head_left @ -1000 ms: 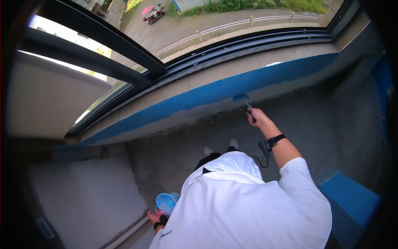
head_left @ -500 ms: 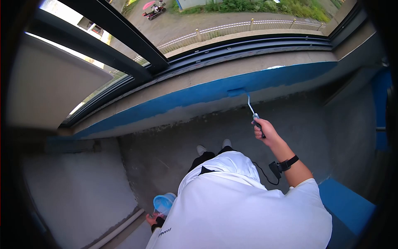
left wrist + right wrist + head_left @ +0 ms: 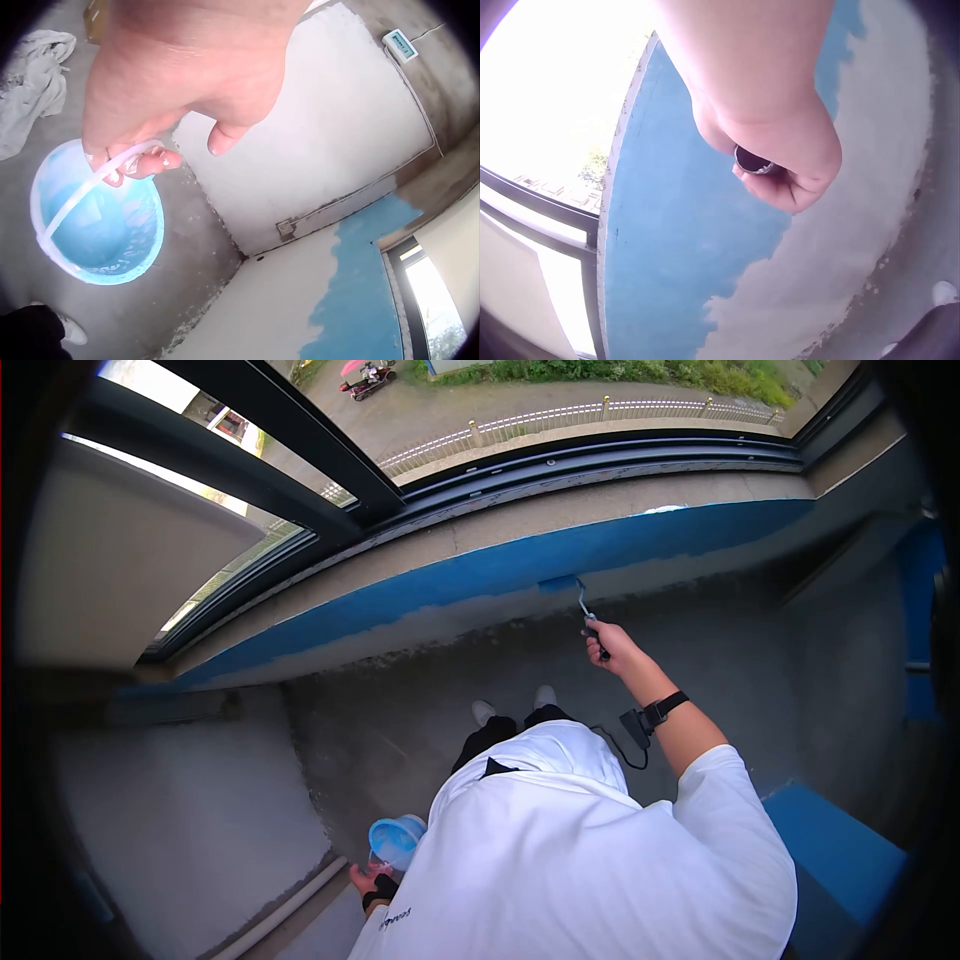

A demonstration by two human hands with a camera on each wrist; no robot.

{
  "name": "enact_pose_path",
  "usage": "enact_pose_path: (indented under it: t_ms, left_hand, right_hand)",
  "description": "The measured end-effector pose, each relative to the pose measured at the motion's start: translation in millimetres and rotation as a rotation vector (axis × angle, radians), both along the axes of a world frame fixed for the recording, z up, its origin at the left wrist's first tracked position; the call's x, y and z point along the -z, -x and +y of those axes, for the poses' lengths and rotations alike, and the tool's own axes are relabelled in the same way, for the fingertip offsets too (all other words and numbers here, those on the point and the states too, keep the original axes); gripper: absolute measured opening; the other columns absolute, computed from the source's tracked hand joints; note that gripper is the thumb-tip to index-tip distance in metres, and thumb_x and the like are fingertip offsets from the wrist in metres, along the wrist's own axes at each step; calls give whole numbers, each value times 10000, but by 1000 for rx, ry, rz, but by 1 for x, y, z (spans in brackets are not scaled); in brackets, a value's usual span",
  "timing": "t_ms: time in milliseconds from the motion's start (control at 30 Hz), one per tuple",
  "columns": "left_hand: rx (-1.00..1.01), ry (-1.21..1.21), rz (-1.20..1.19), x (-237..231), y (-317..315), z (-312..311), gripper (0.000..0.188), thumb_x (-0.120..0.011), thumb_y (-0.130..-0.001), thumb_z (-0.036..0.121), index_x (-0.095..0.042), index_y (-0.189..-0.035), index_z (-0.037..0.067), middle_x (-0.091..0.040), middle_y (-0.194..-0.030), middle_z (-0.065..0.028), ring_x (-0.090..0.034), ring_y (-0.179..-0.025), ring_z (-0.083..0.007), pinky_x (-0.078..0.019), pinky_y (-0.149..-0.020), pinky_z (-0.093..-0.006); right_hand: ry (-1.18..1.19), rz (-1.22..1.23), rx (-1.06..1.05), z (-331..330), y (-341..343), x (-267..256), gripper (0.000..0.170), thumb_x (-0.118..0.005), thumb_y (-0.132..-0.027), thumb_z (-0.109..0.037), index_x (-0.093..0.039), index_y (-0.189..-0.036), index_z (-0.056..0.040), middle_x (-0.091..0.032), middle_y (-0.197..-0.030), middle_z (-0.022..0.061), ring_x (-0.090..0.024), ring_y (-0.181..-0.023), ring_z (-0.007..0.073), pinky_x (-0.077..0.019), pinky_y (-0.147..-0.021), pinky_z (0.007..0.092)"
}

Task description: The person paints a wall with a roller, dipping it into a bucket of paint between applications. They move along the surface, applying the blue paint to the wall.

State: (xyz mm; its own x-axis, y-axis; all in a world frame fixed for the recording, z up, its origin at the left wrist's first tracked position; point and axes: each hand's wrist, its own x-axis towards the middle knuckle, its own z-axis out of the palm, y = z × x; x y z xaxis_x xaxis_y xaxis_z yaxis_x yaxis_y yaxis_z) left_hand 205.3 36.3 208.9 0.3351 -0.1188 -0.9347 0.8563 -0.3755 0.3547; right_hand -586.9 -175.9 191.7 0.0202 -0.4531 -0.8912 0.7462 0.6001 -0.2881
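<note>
Seen from head height, a person in a white T-shirt (image 3: 590, 850) stands on a grey floor (image 3: 400, 745), wearing dark trousers and pale shoes (image 3: 484, 712). The two hands are well apart, each gripping something. Low at the person's left side, the left hand (image 3: 195, 82) hooks its curled fingers, flecked with white, under the pale handle (image 3: 86, 189) of a light blue bucket (image 3: 153, 234). The bucket hangs tilted, its inside smeared blue and whitish. Beyond it on the floor lies a crumpled white cloth (image 3: 34, 86).

Out ahead, the right hand (image 3: 610, 648) is wrapped round the grip of a paint roller (image 3: 558, 584). The roller's blue head lies against a low wall (image 3: 450, 592), where ragged blue paint meets a pale lower strip. Above are a bare sill (image 3: 560, 497) and a dark-framed window (image 3: 270, 490). Outside, past a railing (image 3: 560, 422), a vehicle with a pink canopy stands on a road (image 3: 520, 395).
</note>
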Motion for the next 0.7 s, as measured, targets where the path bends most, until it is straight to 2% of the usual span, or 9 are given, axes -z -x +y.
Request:
enact_pose_path:
  t_ms: [67, 167, 300, 433, 500, 633, 700]
  left_hand:
    - [4, -48, 55, 10, -3, 1, 431, -558, -720, 511, -481, -814, 97, -481, -642, -29, -488, -653, -214, -405, -730, -469]
    - [24, -55, 13, 3, 16, -3, 417, -571, -710, 512, -496, -772, 106, -480, -641, -27, -484, -648, -216, -410, -722, -459]
    - [14, -45, -46, -3, 21, 1, 406, -576, -706, 506, -499, -721, 108, -486, -638, -23, -487, -652, -227, -414, -727, -460]
    - [64, -33, -130, -13, 33, 5, 410, -578, -708, 507, -506, -746, 105, -496, -636, -19, -491, -647, -216, -420, -729, -463]
    - [-42, -59, -69, -13, 33, 5, 412, -571, -716, 511, -507, -763, 107, -491, -631, -18, -484, -634, -209, -423, -723, -454]
    - [-52, -1, -82, -22, 39, 12, 419, -561, -720, 519, -500, -769, 107, -486, -627, -17, -474, -612, -207, -428, -716, -442]
    - [-46, -54, -44, -20, 37, 9, 427, -568, -710, 523, -492, -758, 106, -477, -617, -16, -469, -591, -196, -432, -713, -420]
  right_hand:
    - [58, 48, -46, 16, 1, -29, 234, -475, -952, -306, -483, -891, -80, -398, -574, -54, -359, -452, 47, -284, -408, 200]
    - [150, 90, -78, 35, -4, -64, 216, -478, -951, -295, -479, -905, -84, -400, -577, -45, -358, -455, 50, -281, -411, 204]
    - [181, 71, -27, 34, -16, -73, 203, -478, -951, -286, -472, -900, -90, -398, -574, -41, -356, -451, 53, -278, -404, 206]
    - [143, 48, -21, 11, -32, -32, 214, -472, -954, -291, -470, -890, -87, -397, -573, -45, -349, -445, 50, -273, -399, 203]
    - [45, -55, -12, -13, -40, -5, 239, -476, -957, -307, -465, -877, -83, -380, -569, -57, -331, -435, 42, -260, -394, 193]
    - [-22, -78, -64, -47, -53, 37, 255, -453, -961, -314, -467, -852, -84, -391, -562, -67, -356, -423, 40, -278, -375, 190]
    - [-23, -103, -49, -48, -52, 43, 256, -448, -957, -308, -478, -840, -82, -400, -567, -61, -363, -432, 44, -287, -385, 190]
